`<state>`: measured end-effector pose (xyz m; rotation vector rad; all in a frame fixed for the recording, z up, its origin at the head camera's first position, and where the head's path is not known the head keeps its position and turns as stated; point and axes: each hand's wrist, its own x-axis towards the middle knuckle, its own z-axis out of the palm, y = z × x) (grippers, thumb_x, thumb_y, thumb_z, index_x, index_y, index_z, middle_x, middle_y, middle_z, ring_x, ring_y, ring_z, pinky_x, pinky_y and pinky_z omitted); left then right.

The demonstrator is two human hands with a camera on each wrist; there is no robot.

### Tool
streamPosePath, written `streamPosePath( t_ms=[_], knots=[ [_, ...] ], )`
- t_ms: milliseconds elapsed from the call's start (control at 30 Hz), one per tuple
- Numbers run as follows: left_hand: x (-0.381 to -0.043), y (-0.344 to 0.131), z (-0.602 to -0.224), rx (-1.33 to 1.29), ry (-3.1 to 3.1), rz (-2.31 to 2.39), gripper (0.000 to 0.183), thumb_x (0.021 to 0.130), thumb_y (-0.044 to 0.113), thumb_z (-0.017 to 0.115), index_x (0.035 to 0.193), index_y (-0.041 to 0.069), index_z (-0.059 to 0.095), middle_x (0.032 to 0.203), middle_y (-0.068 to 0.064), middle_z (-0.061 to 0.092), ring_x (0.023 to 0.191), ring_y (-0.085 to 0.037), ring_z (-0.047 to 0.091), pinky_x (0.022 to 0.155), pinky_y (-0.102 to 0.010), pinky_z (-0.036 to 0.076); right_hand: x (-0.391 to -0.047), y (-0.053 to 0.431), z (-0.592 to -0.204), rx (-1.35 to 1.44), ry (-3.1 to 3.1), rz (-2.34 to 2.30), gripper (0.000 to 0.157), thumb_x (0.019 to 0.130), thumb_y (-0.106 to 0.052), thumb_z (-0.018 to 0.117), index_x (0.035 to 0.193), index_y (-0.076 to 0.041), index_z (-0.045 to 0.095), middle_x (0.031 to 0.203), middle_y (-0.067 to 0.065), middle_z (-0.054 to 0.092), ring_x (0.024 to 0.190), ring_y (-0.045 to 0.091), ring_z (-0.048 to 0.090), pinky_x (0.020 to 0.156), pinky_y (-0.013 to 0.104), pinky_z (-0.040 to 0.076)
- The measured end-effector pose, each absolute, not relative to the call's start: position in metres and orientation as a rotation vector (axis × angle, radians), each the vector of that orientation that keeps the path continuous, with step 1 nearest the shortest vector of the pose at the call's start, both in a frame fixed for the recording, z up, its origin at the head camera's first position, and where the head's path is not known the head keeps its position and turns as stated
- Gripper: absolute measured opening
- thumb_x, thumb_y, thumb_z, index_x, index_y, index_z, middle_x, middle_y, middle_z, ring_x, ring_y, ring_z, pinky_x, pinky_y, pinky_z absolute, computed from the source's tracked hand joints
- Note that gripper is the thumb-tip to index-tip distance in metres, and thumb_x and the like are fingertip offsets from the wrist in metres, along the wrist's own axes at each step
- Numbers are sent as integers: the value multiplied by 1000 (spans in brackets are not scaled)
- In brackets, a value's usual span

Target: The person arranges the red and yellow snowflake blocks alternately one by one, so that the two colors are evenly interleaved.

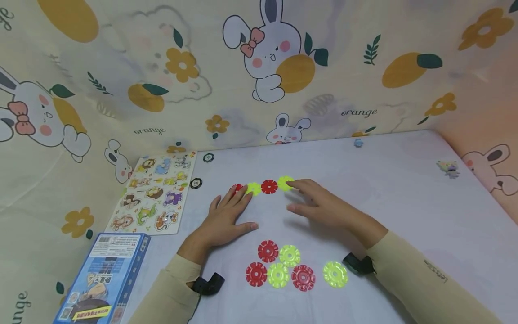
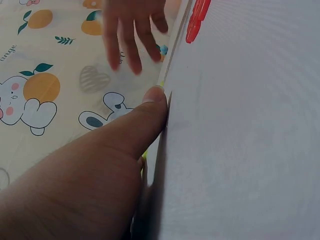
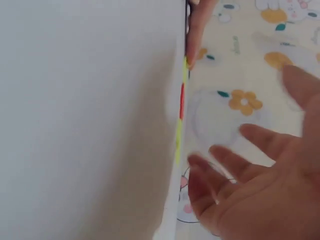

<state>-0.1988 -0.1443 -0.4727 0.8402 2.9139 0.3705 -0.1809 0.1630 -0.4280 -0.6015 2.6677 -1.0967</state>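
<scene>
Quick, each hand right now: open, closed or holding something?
Left hand: open, fingers spread at the disc row.
Right hand: open, holding nothing.

Kids'-style play/craft spot, home vs. studio can't tell: white-covered tbl (image 1: 388, 202) w/ bunny-&-orange printed cloth (image 1: 344, 22) on 3 sides, plus animal pic sheet (image 1: 151, 195), blue box (image 1: 103, 279), red & lime plastic discs (image 1: 268, 251), 2 tiny figurines (image 1: 449, 169).

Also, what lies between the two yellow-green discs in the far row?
A red disc, plain in the head view and edge-on in the right wrist view.
</scene>
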Motion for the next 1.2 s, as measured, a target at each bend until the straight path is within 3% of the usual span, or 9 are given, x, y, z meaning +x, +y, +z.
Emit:
streamPosePath(
  t_ms=[200,400,500,667,800,1000,1200],
  knots=[
    [-199,-143,-472,838,2914,378,90,80,79,41,153,31,21,159,8,7,144,-22,-2,109,-59,3,-142,181,-428,-663,2360,-1401,64,86,-40,71,142,-34,40,138,-1,47,117,21,51,91,42,47],
    [-198,-144,-473,844,2925,396,89,81,78,42,153,29,23,159,7,9,144,-21,-1,109,-59,4,-105,193,-436,-692,2192,-1359,73,83,-29,76,145,-25,39,130,-2,53,111,19,53,93,37,46],
    [-199,-145,-475,848,2927,393,89,80,79,42,153,30,22,159,7,9,144,-21,-2,108,-60,4,-89,193,-439,-735,2195,-1279,69,80,-35,78,141,-27,45,126,-7,54,113,16,50,95,31,44],
    [-199,-145,-475,847,2931,390,90,80,79,41,153,30,23,159,6,10,144,-22,-1,109,-59,4,-75,183,-442,-880,2421,-1025,50,78,-44,77,124,-35,60,115,-19,52,110,6,45,92,28,44],
    [-199,-145,-476,850,2934,380,90,80,79,41,153,29,23,159,6,10,144,-22,-1,109,-59,4,-71,175,-442,-941,2539,-957,39,78,-37,79,113,-34,61,105,-21,51,102,5,45,84,27,47],
    [-198,-145,-476,855,2937,380,89,81,79,40,153,30,22,159,6,10,144,-22,-1,108,-59,4,-81,178,-435,-738,2319,-1204,19,86,-27,73,99,-32,60,92,-13,61,86,13,56,74,27,50],
    [-198,-144,-475,862,2944,379,89,81,78,41,153,30,22,159,7,10,144,-22,-1,108,-59,4,-118,194,-439,-453,2353,-1393,15,89,-28,69,102,-27,62,92,-2,63,85,22,58,70,31,53]
  ],
)
